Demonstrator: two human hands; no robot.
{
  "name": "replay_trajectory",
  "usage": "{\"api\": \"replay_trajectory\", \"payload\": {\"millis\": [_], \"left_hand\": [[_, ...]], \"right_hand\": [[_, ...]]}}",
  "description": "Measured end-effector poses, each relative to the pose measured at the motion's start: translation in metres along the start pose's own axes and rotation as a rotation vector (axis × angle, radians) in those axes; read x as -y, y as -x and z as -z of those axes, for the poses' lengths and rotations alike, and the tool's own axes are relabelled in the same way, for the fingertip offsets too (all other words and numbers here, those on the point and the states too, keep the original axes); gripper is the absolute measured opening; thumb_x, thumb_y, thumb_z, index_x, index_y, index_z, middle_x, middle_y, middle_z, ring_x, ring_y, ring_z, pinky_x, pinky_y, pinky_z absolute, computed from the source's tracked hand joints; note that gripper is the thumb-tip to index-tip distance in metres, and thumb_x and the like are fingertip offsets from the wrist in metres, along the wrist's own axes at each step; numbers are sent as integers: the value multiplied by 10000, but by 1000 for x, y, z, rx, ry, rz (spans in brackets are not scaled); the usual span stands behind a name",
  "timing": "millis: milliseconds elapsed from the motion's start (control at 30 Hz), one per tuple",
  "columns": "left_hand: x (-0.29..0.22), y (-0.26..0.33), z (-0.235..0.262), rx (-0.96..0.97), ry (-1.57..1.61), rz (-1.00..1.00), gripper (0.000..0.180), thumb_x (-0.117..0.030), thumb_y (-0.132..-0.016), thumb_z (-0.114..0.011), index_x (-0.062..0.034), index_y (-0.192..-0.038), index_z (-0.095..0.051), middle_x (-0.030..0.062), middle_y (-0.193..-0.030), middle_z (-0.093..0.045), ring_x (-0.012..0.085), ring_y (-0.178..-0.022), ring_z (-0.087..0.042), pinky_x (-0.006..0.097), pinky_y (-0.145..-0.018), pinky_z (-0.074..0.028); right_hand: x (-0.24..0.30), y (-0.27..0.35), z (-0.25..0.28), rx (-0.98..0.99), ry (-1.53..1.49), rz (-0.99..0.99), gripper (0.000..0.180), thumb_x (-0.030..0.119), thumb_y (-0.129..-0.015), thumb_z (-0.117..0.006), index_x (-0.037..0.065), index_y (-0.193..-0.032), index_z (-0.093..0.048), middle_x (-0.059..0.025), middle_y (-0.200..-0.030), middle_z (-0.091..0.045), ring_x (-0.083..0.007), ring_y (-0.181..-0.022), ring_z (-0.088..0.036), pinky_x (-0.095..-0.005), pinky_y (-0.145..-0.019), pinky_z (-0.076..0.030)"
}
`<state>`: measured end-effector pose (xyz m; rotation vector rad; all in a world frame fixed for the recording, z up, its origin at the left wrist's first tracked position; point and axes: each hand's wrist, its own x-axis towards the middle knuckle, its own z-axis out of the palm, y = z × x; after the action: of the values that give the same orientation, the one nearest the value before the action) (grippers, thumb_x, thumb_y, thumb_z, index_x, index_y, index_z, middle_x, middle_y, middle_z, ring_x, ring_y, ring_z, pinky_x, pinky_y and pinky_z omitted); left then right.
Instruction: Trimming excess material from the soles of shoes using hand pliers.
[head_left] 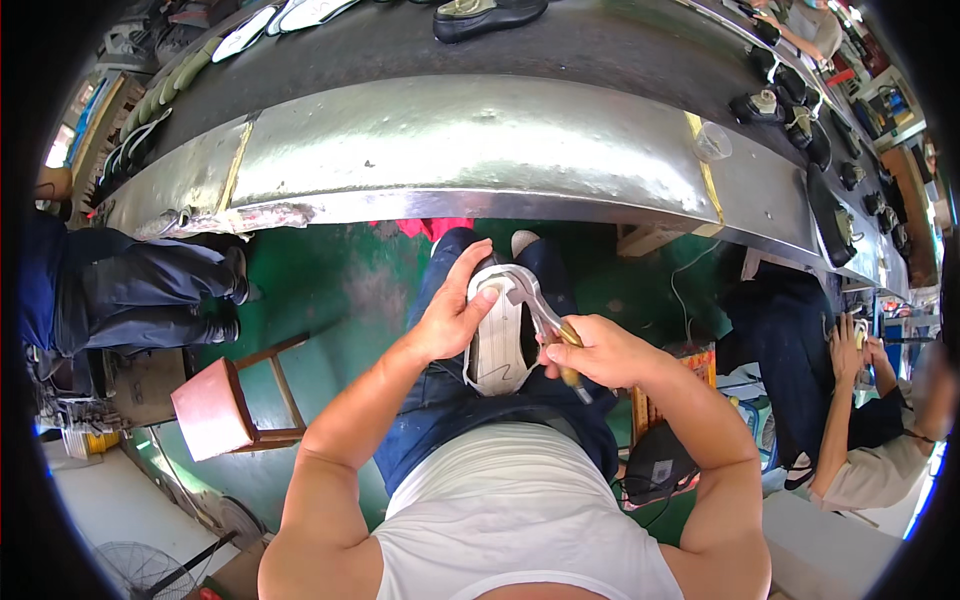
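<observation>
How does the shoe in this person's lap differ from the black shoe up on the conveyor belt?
The lap shoe is sole-up, showing a pale underside; the black shoe sits upright on the belt. The lap shoe is gripped by the left hand while the right hand works pincers at its toe; the black shoe lies untouched. The lap shoe looks larger, being nearer the camera. Both look unfinished.

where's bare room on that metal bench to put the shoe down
Free: the dented metal bench apron between its two yellow tape seams. Crowded: the dark belt's right end with black shoes; a clear plastic cup sits past the right seam.
</observation>
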<state>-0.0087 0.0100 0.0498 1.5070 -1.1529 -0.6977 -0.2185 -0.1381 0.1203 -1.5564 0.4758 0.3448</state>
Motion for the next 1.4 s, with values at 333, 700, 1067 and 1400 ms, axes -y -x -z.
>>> {"api": "replay_trajectory", "payload": {"millis": [333, 700, 1067, 1400], "left_hand": [[24, -3, 15, -89, -34, 24, 449, -72, -955, -601, -29, -1388, -491, 126, -1385, -534, 201, -1258, -507, 332, -1070, -388], [38, -6, 22, -129, 176, 195, 400, -114, -917, -683, -12, -1287, -571, 109, -1332, -584, 177, -1206, -552, 310, -1053, -413], [35, 2, 38, -19, -107, 194, 674, -96, -887, -696, -22, -1484, -392, 184, -1486, -442, 237, -1379, -405, 340, -1134, -332], [89, 41, 13, -178, 88, 253, 358, -157, -1021, -535, -9, -1346, -525, 87, -1280, -566, 169, -1167, -523, 310, -1027, -407]], "right_hand": [[-67, -65, -21, -538, 538, 447, 282, 253, -946, -640, -3, -1060, -610, -194, -818, -660, -394, -746, -655, -455, -651, -515], [-13, -39, -15, -275, 665, 95, 212, 187, -943, -591, -17, -912, -545, -249, -828, -650, -427, -782, -650, -486, -693, -508], [-6, -68, -14, -259, 596, 77, 336, 310, -951, -641, -20, -956, -579, -160, -778, -659, -331, -712, -667, -427, -657, -509], [-116, -100, -27, -373, -96, 162, 388, 271, -932, -669, -21, -1175, -583, -111, -1017, -676, -188, -925, -610, -357, -871, -491]]}}
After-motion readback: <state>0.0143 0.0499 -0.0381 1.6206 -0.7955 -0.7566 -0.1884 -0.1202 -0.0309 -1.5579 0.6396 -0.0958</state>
